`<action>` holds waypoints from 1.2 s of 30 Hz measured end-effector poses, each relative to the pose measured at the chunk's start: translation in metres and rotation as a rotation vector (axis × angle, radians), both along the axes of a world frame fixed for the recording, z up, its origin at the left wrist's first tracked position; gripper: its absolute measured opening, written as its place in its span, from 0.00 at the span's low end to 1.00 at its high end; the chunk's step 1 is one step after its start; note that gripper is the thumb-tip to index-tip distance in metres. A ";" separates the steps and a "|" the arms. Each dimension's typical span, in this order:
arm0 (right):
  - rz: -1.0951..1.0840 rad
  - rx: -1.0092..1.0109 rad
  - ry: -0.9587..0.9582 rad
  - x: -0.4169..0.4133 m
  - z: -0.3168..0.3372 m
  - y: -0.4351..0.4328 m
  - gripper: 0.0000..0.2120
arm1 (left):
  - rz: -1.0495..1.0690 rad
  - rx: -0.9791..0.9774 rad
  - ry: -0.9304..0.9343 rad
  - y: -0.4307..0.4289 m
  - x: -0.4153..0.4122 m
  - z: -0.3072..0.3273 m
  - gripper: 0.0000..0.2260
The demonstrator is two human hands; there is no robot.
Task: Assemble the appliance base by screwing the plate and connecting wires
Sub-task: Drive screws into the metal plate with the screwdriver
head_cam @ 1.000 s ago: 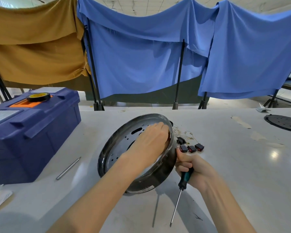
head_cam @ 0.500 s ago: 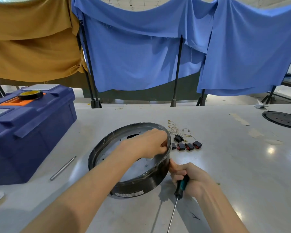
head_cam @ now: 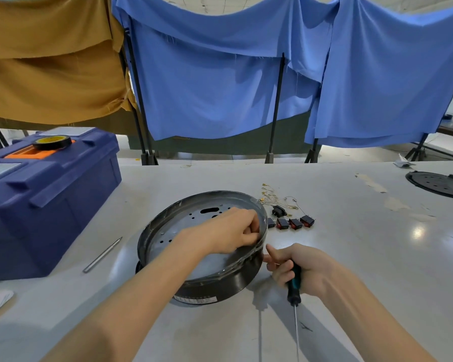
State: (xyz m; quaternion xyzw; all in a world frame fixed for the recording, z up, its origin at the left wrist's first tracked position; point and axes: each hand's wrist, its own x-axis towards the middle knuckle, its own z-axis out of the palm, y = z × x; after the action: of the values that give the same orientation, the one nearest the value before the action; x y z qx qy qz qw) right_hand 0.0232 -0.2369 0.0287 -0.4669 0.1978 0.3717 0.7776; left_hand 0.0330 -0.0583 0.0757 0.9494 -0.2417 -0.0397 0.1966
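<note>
The round dark appliance base (head_cam: 215, 283) lies flat on the table, its perforated metal plate (head_cam: 178, 223) facing up inside the rim. My left hand (head_cam: 230, 231) reaches into it and grips the right rim with curled fingers. Just right of the base, my right hand (head_cam: 298, 265) holds a screwdriver (head_cam: 294, 288) with a teal and black handle, shaft pointing toward me, index finger stretched to the base wall. Thin wires (head_cam: 275, 197) with small terminals and several black-and-red switches (head_cam: 289, 222) lie behind the base on the right.
A blue toolbox (head_cam: 50, 199) with a tape roll (head_cam: 52, 142) on its lid stands at the left. A metal rod (head_cam: 102, 254) lies between toolbox and base. A black round plate (head_cam: 439, 184) sits at the far right. Cloth screens hang behind the table.
The base has dropped from tilted upright to lying flat on the table. My left hand slid to the right rim. My right hand with the screwdriver stayed beside the base.
</note>
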 end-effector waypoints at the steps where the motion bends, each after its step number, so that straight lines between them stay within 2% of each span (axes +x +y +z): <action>1: 0.019 0.011 0.012 -0.001 -0.001 -0.001 0.08 | -0.003 -0.020 0.014 0.000 -0.001 -0.004 0.04; 5: 0.066 0.121 0.083 -0.010 -0.004 -0.001 0.06 | -0.029 -0.055 -0.005 -0.002 -0.008 -0.023 0.03; 9: -0.003 0.208 0.131 -0.020 -0.009 0.000 0.06 | -0.023 -0.159 0.007 0.000 -0.013 -0.037 0.02; 12: -0.059 0.268 0.136 -0.026 -0.005 0.001 0.01 | -0.009 -0.230 -0.007 0.000 -0.015 -0.045 0.04; 19: -0.139 0.472 0.232 -0.039 0.004 -0.003 0.12 | 0.021 -0.258 -0.005 0.000 -0.017 -0.055 0.03; 22: -0.147 0.536 0.272 -0.044 0.007 -0.006 0.14 | 0.024 -0.252 -0.003 0.000 -0.016 -0.055 0.03; 28: -0.194 0.501 0.285 -0.045 0.007 -0.007 0.14 | 0.031 -0.252 0.003 -0.001 -0.017 -0.054 0.03; 31: -0.220 0.454 0.243 -0.044 0.012 -0.007 0.03 | 0.035 -0.244 0.013 -0.002 -0.018 -0.054 0.04; 34: -0.270 0.373 0.141 -0.036 0.015 -0.013 0.18 | 0.033 -0.245 0.023 -0.002 -0.018 -0.054 0.04; 36: -0.319 0.349 0.061 -0.029 0.022 -0.017 0.17 | 0.028 -0.246 0.033 0.000 -0.018 -0.051 0.03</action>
State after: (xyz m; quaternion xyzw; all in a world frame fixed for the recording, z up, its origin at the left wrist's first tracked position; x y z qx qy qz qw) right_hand -0.0053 -0.2542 0.0507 -0.2768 0.2253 0.2869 0.8890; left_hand 0.0151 -0.0587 0.0245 0.9207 -0.2280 -0.0226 0.3159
